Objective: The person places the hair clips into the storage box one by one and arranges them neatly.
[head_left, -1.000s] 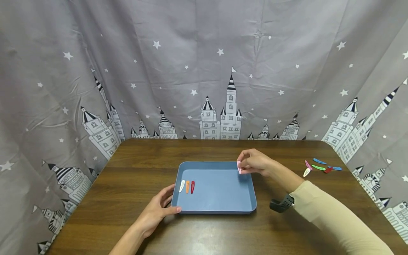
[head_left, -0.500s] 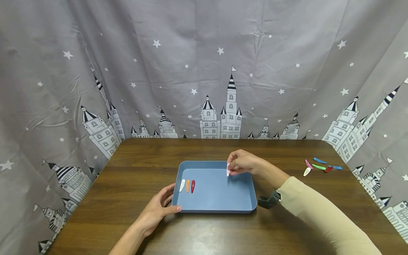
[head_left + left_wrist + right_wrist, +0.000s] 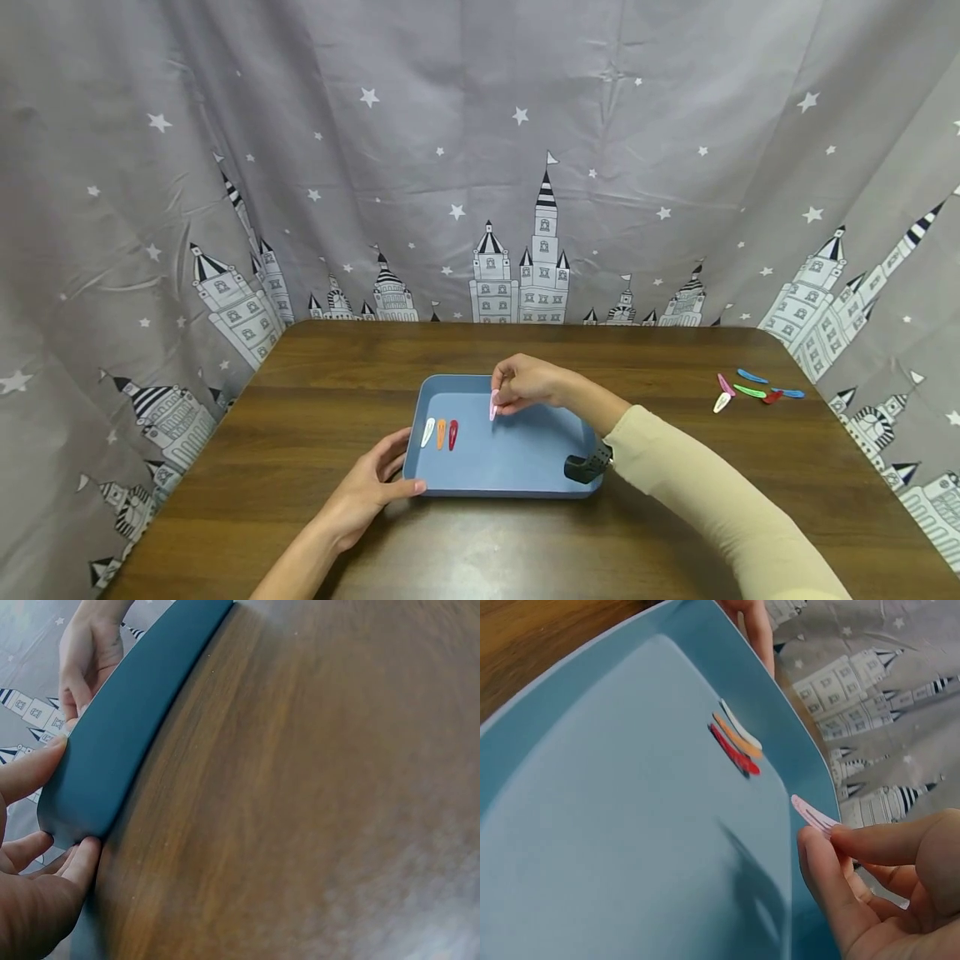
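A pale pink snap hair clip (image 3: 493, 406) is pinched between the thumb and index finger of my right hand (image 3: 528, 383), held above the blue tray (image 3: 525, 467). In the right wrist view the clip (image 3: 814, 816) points away from the fingertips, and its shadow falls on the tray floor. My left hand (image 3: 372, 475) grips the tray's near left corner, thumb on the front rim and fingers along the left side. Inside the tray, near its left wall, a white clip (image 3: 428, 433), an orange clip (image 3: 441, 434) and a red clip (image 3: 453, 435) lie side by side.
Several more hair clips lie loosely on the wooden table (image 3: 345, 358) at the far right, among them a green clip (image 3: 750, 391) and a cream clip (image 3: 722, 402). A grey castle-print curtain (image 3: 600, 167) hangs behind the table. A dark strap (image 3: 588, 463) hangs at the right wrist.
My right hand has moved left across the tray with the pink hair clip, from its right side towards the three clips. The left hand keeps its hold on the corner.
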Action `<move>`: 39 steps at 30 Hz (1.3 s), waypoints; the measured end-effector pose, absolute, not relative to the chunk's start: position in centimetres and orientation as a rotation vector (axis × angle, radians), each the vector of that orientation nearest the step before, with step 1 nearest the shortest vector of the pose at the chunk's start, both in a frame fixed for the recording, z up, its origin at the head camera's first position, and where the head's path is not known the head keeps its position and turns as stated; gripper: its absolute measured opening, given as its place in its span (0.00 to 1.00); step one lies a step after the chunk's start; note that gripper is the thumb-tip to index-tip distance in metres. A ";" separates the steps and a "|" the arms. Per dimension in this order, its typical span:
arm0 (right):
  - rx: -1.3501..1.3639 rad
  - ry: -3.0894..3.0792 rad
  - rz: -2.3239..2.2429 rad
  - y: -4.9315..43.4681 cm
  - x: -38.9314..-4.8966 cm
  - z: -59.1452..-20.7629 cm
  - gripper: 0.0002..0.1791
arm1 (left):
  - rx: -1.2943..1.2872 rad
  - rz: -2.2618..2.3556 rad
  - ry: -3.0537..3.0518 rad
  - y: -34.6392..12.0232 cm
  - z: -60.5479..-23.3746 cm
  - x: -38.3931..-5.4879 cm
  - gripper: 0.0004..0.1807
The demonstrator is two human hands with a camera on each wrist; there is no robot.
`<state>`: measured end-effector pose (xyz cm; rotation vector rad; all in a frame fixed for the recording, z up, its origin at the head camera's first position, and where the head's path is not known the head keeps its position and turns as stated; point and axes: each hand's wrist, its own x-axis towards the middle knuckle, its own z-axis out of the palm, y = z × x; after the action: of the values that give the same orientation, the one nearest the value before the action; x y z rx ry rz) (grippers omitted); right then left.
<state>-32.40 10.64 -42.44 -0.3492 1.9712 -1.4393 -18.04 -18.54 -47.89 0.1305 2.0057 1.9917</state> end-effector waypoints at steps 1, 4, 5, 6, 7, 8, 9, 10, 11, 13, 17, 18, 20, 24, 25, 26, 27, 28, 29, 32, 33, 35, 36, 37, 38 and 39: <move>-0.360 1.978 -1.425 10.3 -32.4 -42.5 0.04 | 0.127 1.992 2.006 -18.5 -47.9 -18.1 0.47; -0.377 1.984 -1.399 9.4 -32.4 -42.7 0.04 | 0.116 1.994 2.011 -18.5 -48.0 -18.1 0.47; -0.381 1.987 -1.392 9.1 -32.4 -42.8 0.04 | 0.114 1.994 2.013 -18.5 -48.0 -18.2 0.47; -0.382 1.993 -1.383 8.8 -32.3 -42.8 0.04 | 0.113 1.995 2.015 -18.5 -48.1 -18.2 0.47; -0.387 2.002 -1.372 8.5 -32.3 -42.9 0.04 | 0.114 1.995 2.017 -18.4 -48.1 -18.2 0.47; -0.392 2.015 -1.354 8.2 -32.3 -43.0 0.04 | 0.115 1.996 2.017 -18.4 -48.1 -18.2 0.47; -0.397 2.027 -1.336 8.0 -32.2 -43.1 0.04 | 0.117 1.997 2.015 -18.4 -48.1 -18.2 0.47; -0.407 2.045 -1.314 7.7 -32.2 -43.2 0.04 | 0.118 1.998 2.013 -18.4 -48.1 -18.2 0.47; -0.411 2.065 -1.291 7.5 -32.2 -43.3 0.04 | 0.120 2.000 2.011 -18.4 -48.1 -18.2 0.47; -0.421 2.105 -1.249 7.0 -32.2 -43.6 0.04 | 0.123 2.001 2.009 -18.3 -48.1 -18.2 0.47; -0.428 2.170 -1.191 6.5 -32.1 -44.4 0.05 | 0.128 2.002 2.004 -18.3 -48.2 -18.2 0.47; -0.431 2.186 -1.179 6.3 -32.1 -44.6 0.06 | 0.128 2.000 2.003 -18.3 -48.2 -18.2 0.47; -0.461 2.238 -1.126 6.1 -32.0 -44.9 0.07 | 0.125 1.997 2.002 -18.4 -48.2 -18.2 0.47; -0.573 2.361 -0.981 5.6 -32.0 -44.9 0.08 | 0.114 1.999 2.005 -18.4 -48.3 -18.3 0.47; -0.601 2.390 -0.941 5.5 -31.9 -44.8 0.08 | 0.113 2.000 2.006 -18.5 -48.3 -18.3 0.47; -0.624 2.414 -0.910 5.3 -31.9 -44.8 0.09 | 0.112 2.000 2.008 -18.5 -48.3 -18.3 0.47; -0.634 2.424 -0.892 5.2 -31.8 -44.7 0.09 | 0.111 2.001 2.009 -18.5 -48.2 -18.3 0.47; -0.639 2.433 -0.879 5.1 -31.8 -44.6 0.09 | 0.113 2.001 2.008 -18.5 -48.2 -18.4 0.48; -0.639 2.437 -0.868 5.0 -31.7 -44.6 0.09 | 0.113 1.998 2.010 -18.5 -48.2 -18.4 0.48; -0.641 2.441 -0.850 4.9 -31.6 -44.7 0.10 | 0.114 1.998 2.010 -18.5 -48.2 -18.3 0.48; -0.644 2.437 -0.849 4.8 -31.6 -44.8 0.10 | 0.115 1.999 2.010 -18.5 -48.2 -18.3 0.47; -0.656 2.432 -0.848 4.8 -31.6 -44.9 0.10 | 0.117 2.000 2.011 -18.4 -48.2 -18.3 0.47; -0.667 2.433 -0.845 4.8 -31.6 -44.9 0.10 | 0.117 2.001 2.010 -18.4 -48.2 -18.3 0.47; -0.673 2.433 -0.847 4.8 -31.6 -45.0 0.10 | 0.116 2.001 2.010 -18.5 -48.2 -18.3 0.47; -0.680 2.434 -0.846 4.7 -31.6 -44.9 0.10 | 0.115 2.002 2.010 -18.5 -48.2 -18.3 0.47; -0.687 2.436 -0.844 4.7 -31.6 -44.9 0.10 | 0.113 2.004 2.009 -18.5 -48.3 -18.3 0.47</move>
<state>-31.61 4.72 -44.91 -0.6869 2.4362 -0.8441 -18.28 -18.47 -48.25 0.1128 2.0089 2.0039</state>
